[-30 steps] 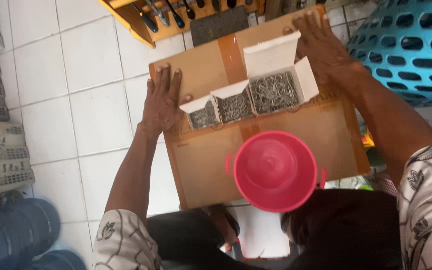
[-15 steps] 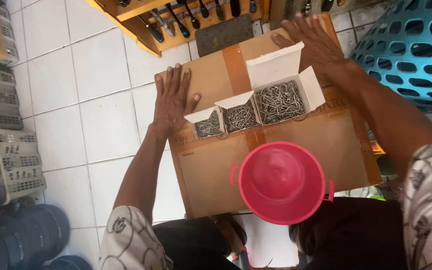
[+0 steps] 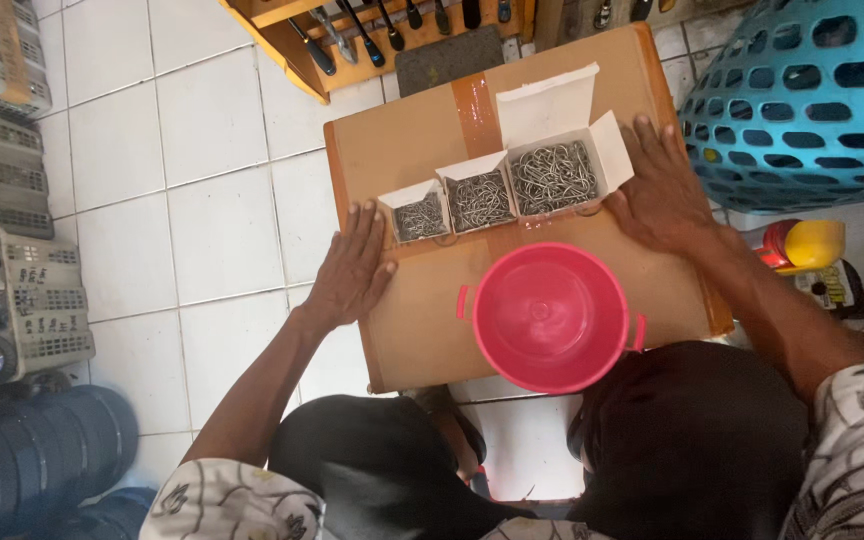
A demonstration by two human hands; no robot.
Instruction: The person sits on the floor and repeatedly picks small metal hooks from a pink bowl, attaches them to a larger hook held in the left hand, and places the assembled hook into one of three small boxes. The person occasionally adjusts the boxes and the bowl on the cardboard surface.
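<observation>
A brown cardboard box (image 3: 422, 320), taped down the middle, stands on the tiled floor in front of me. On its top sit three small open white boxes of metal hooks: a small one (image 3: 419, 217), a middle one (image 3: 481, 200) and a large one (image 3: 553, 176). An empty pink bucket (image 3: 550, 316) stands on the near part. My left hand (image 3: 352, 268) lies flat on the box's left side beside the small hook box. My right hand (image 3: 662, 190) rests flat on the right side, touching the large hook box. Neither hand holds anything.
A blue plastic basket (image 3: 812, 100) stands at the right, with a red and yellow bottle (image 3: 802, 245) below it. A yellow wooden rack of tools (image 3: 372, 30) lies beyond the box. Grey crates (image 3: 12, 260) and dark rolls (image 3: 32, 460) line the left.
Both hands have slid nearer along the box top, from its far corners to beside the hook boxes. The view has shifted, so the box now appears lower and straighter.
</observation>
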